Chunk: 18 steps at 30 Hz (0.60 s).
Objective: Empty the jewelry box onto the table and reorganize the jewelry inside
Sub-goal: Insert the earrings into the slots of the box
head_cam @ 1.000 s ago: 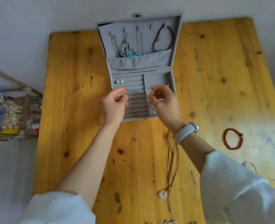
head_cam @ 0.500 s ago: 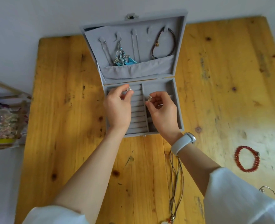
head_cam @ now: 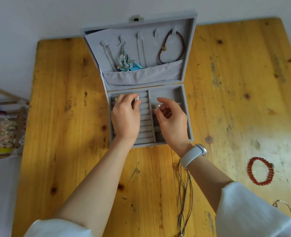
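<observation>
The box [head_cam: 185, 106] lies open at 12 o'clock on the bench [head_cam: 59, 117]. Left hand [head_cam: 126, 117] and right hand [head_cam: 173, 120] each pinch an earring [head_cam: 137, 98] over it. Best seat each squarely in the ring rolls, pressing gently.

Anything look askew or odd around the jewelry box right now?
Nothing looks damaged or spilled. The jewelry box sits open and slightly turned on the table. A red bead bracelet and a cord necklace lie outside it, which fits the sorting.
</observation>
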Each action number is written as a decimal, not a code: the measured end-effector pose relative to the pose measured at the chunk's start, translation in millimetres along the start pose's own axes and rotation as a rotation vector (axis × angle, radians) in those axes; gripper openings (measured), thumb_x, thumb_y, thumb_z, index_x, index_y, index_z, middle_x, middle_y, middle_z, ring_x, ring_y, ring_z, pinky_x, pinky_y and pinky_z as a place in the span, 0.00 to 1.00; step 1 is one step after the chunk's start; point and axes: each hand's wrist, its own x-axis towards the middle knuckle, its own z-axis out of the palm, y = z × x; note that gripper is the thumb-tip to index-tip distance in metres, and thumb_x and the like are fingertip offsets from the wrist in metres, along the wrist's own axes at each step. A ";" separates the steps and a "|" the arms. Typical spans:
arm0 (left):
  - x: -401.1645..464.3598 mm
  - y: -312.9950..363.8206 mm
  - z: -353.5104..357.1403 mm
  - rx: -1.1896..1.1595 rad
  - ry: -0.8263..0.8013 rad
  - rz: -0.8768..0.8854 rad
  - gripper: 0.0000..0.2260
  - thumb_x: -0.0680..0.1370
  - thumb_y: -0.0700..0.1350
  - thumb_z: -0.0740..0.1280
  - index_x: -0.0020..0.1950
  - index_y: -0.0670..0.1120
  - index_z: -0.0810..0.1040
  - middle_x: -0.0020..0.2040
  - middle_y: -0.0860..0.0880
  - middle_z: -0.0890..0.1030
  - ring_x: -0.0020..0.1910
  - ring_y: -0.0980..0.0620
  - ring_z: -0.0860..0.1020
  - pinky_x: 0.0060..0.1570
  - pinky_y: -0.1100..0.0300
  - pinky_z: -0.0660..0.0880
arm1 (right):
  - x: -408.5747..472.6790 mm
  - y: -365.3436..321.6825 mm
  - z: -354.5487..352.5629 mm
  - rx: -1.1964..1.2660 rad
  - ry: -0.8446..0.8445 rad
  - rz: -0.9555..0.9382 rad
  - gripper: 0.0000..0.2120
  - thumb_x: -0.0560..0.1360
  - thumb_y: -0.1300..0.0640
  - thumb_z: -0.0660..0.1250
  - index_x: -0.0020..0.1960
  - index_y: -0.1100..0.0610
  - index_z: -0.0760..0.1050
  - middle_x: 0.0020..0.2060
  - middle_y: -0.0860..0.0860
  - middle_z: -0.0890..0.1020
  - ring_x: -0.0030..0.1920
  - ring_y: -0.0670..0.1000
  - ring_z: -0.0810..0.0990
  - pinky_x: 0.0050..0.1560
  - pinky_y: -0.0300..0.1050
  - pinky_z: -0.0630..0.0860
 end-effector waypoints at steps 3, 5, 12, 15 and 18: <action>0.9 -5.1 -3.5 0.008 -0.024 0.042 0.08 0.72 0.35 0.68 0.51 0.39 0.81 0.46 0.43 0.82 0.40 0.44 0.80 0.42 0.60 0.73 | 0.0 0.6 0.1 -0.026 -0.004 -0.013 0.12 0.73 0.66 0.66 0.56 0.58 0.76 0.40 0.48 0.75 0.39 0.40 0.74 0.46 0.28 0.72; 0.9 -6.8 -6.2 0.027 -0.025 0.088 0.08 0.72 0.34 0.68 0.50 0.39 0.82 0.47 0.43 0.81 0.42 0.46 0.80 0.44 0.62 0.74 | -0.4 0.5 0.6 -0.030 0.003 -0.011 0.12 0.73 0.66 0.66 0.56 0.59 0.76 0.41 0.48 0.75 0.40 0.40 0.74 0.46 0.27 0.71; 5.5 -4.7 -6.9 0.110 -0.013 0.148 0.10 0.71 0.33 0.66 0.49 0.41 0.83 0.46 0.44 0.81 0.38 0.43 0.80 0.34 0.57 0.75 | -1.0 -0.2 1.5 -0.053 0.014 -0.014 0.11 0.74 0.66 0.65 0.55 0.59 0.76 0.42 0.49 0.75 0.40 0.39 0.74 0.46 0.26 0.71; 6.5 -4.7 -8.8 0.109 0.008 0.119 0.11 0.73 0.33 0.66 0.53 0.41 0.82 0.49 0.45 0.83 0.43 0.44 0.81 0.36 0.57 0.75 | -1.2 -0.2 1.6 -0.057 0.011 -0.011 0.11 0.74 0.66 0.65 0.56 0.59 0.76 0.43 0.50 0.76 0.40 0.39 0.74 0.46 0.26 0.71; 4.7 -3.6 -10.1 0.148 0.018 0.159 0.09 0.73 0.37 0.67 0.51 0.43 0.82 0.48 0.47 0.83 0.43 0.45 0.81 0.35 0.58 0.75 | -1.5 0.1 2.6 -0.067 0.013 -0.012 0.12 0.74 0.66 0.64 0.56 0.59 0.76 0.44 0.50 0.76 0.40 0.39 0.74 0.46 0.26 0.71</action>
